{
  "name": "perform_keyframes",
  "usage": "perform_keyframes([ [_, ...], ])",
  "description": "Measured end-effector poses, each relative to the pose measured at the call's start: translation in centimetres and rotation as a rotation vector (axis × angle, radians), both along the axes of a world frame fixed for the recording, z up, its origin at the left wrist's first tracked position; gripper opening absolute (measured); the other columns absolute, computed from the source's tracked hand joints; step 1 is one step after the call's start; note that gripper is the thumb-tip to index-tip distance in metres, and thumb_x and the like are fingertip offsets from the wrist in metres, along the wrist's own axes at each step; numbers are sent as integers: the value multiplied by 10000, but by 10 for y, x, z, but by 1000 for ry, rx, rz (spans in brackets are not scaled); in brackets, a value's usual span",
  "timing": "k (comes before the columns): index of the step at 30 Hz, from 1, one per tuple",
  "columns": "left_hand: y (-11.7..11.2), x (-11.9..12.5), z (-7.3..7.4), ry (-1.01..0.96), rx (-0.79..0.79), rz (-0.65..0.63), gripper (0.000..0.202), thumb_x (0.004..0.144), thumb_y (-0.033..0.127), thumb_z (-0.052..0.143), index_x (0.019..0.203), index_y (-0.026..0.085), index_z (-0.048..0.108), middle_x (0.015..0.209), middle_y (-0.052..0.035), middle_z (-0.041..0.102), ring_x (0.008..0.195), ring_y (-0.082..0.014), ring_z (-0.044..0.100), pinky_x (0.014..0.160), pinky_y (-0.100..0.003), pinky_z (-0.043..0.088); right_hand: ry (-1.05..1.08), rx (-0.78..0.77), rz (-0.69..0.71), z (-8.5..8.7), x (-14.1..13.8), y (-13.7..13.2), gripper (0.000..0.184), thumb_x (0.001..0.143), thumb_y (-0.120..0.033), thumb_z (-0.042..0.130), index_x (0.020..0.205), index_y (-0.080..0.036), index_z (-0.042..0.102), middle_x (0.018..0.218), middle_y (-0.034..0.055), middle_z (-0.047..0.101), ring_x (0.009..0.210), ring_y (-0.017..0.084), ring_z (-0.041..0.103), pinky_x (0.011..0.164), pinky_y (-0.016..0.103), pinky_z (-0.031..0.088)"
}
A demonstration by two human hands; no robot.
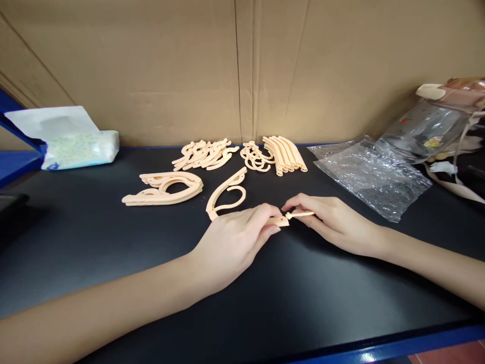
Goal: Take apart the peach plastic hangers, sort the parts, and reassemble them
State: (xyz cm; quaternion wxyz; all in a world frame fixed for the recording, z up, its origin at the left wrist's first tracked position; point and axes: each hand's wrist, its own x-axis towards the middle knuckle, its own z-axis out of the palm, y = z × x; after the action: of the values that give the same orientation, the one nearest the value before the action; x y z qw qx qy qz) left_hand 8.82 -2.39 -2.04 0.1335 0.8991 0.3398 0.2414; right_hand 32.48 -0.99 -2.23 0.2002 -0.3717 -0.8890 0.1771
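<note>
My left hand (pixel 235 240) rests on the black table (pixel 113 253) with its fingers pinched on a peach plastic hanger part (pixel 226 194), whose hook curves away toward the back. My right hand (pixel 335 220) pinches a thin peach arm piece (pixel 301 214) that meets the left-hand part at a small joint between my fingertips. Both hands are closed on these pieces, close together at the table's middle.
A stack of assembled peach hangers (pixel 164 188) lies to the left. Piles of loose hooks (pixel 257 155) and arm pieces (pixel 204 154) (pixel 286 154) sit near the cardboard back wall (pixel 242 65). Clear plastic bags (pixel 373 174) lie right, a tissue pack (pixel 78 146) far left.
</note>
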Motion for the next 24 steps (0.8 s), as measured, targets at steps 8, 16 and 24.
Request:
perform_keyframes([
  [8, 1, 0, -2, -1, 53, -63, 130, 1038, 245, 362, 1051, 211, 486, 944, 10, 706, 764, -128, 684, 604, -226, 473, 4, -33, 4, 4, -4, -5, 166, 1026, -278, 382, 975, -209, 525, 795, -4, 652, 648, 114, 603, 604, 222, 414],
  [16, 1, -1, -3, 16, 81, -74, 120, 1045, 244, 335, 1054, 214, 451, 947, 2, 694, 747, -131, 673, 594, -230, 470, 6, -55, 35, 5, -6, -7, 184, 1003, -336, 451, 907, -200, 528, 658, -48, 546, 531, 89, 489, 540, 213, 341],
  [24, -1, 0, -1, -4, 85, -56, 102, 1046, 246, 325, 1031, 222, 423, 863, 27, 669, 679, -125, 650, 556, -222, 439, 47, -59, 42, 5, -8, -7, 225, 1008, -343, 437, 856, -198, 515, 588, -72, 467, 477, 72, 426, 497, 200, 297],
])
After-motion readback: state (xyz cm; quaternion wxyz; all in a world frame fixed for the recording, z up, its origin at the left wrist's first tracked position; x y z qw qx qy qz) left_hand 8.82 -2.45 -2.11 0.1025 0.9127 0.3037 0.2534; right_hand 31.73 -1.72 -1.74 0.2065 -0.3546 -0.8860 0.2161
